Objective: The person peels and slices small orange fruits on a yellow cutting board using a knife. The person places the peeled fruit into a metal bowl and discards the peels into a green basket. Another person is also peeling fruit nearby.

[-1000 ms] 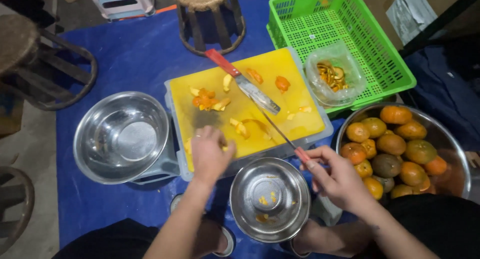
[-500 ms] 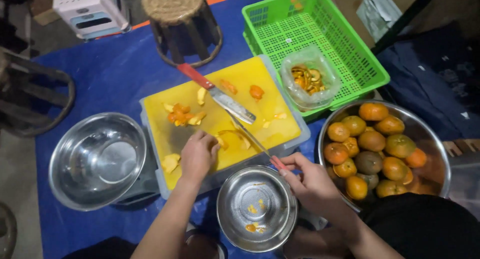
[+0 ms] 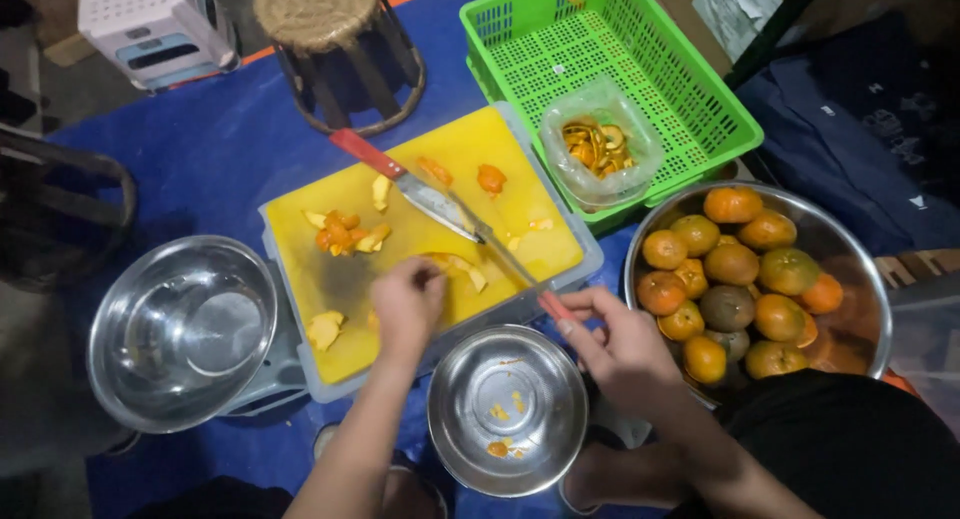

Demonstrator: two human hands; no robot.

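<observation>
My left hand [image 3: 405, 304] rests on the yellow cutting board [image 3: 520, 154], fingers curled down on a pale orange piece [image 3: 458, 266] at its fingertips. My right hand [image 3: 610, 344] grips a thin knife [image 3: 515, 269] by its red handle, with the blade slanting up over the board. A larger red-handled knife [image 3: 400, 179] lies flat across the board. Loose orange bits and peel [image 3: 345, 234] are scattered on the board. A small steel bowl [image 3: 507, 409] with a few orange scraps sits just below both hands.
A large steel bowl [image 3: 850, 269] at the right holds several whole oranges [image 3: 735, 264]. An empty steel bowl [image 3: 185, 329] sits at the left. Behind the board are a green basket [image 3: 610, 49] holding a plastic bag of peels [image 3: 600, 154], a woven stool [image 3: 335, 39] and a white plastic stool [image 3: 155, 24].
The view has shifted left and down over the board. Both hands stay in nearly the same places, the left on the board and the right holding the thin knife.
</observation>
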